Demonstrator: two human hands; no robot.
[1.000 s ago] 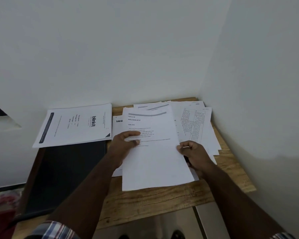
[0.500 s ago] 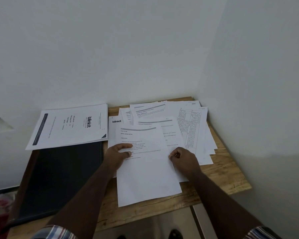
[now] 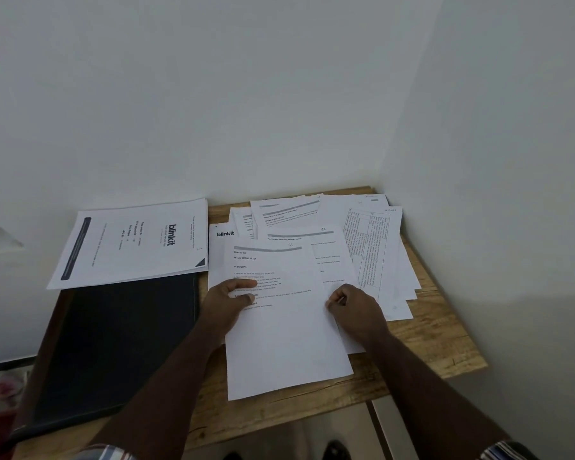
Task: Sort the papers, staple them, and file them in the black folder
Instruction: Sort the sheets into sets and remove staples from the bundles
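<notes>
Top sheet (image 3: 279, 327) lowered since; 2 hands: left hand (image 3: 226, 303), right hand (image 3: 356, 310).

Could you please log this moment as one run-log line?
phase: sorting | left hand: holds top sheet | right hand: pinches its right edge | black folder: untouched, partly under blinkit sheet

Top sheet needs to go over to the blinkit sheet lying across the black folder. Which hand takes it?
Left, probably. The left hand already pinches the top sheet on the side nearest the black folder; the right hand grips its far edge.
</notes>
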